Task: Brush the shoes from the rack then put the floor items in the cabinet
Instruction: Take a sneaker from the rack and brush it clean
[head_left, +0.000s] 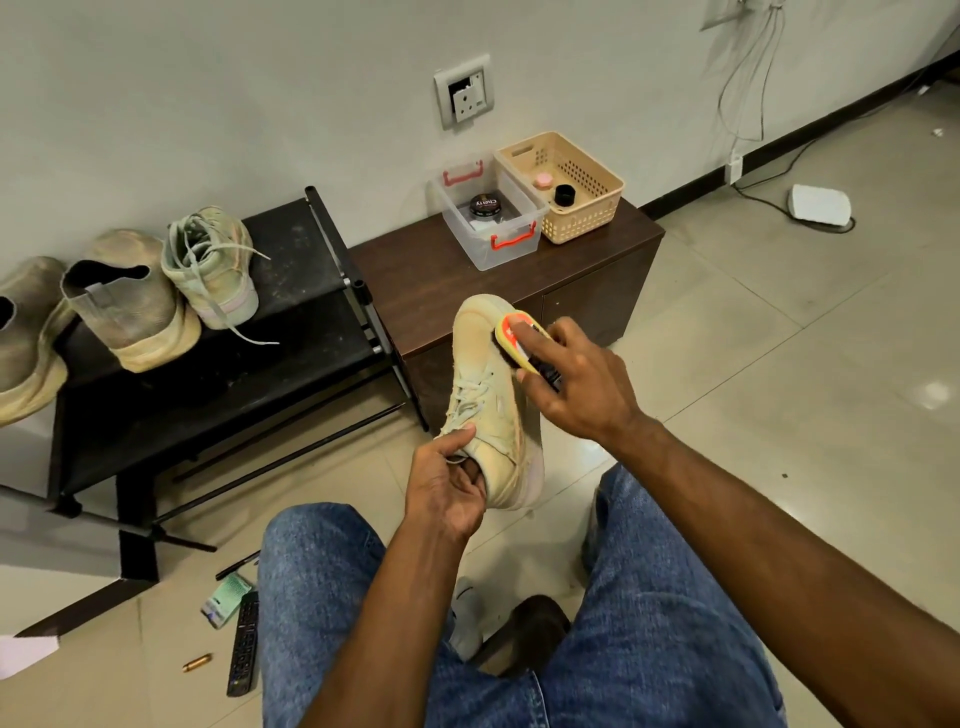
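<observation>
Above the floor, left hand (451, 488) grips beige sneaker (488, 400) heel, right hand (576, 379) grips brush (522, 338) against its toe.

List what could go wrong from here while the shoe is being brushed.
The left hand grips the shoe only at its heel opening, so brush pressure near the toe may twist it loose. The remote and pen lie on the floor beside the person's leg and might get kicked.

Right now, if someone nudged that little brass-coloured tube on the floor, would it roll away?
Probably. The brass-coloured tube looks round and lies on its side on smooth, glossy floor tiles, so it would likely roll. It looks small and probably light.
</observation>
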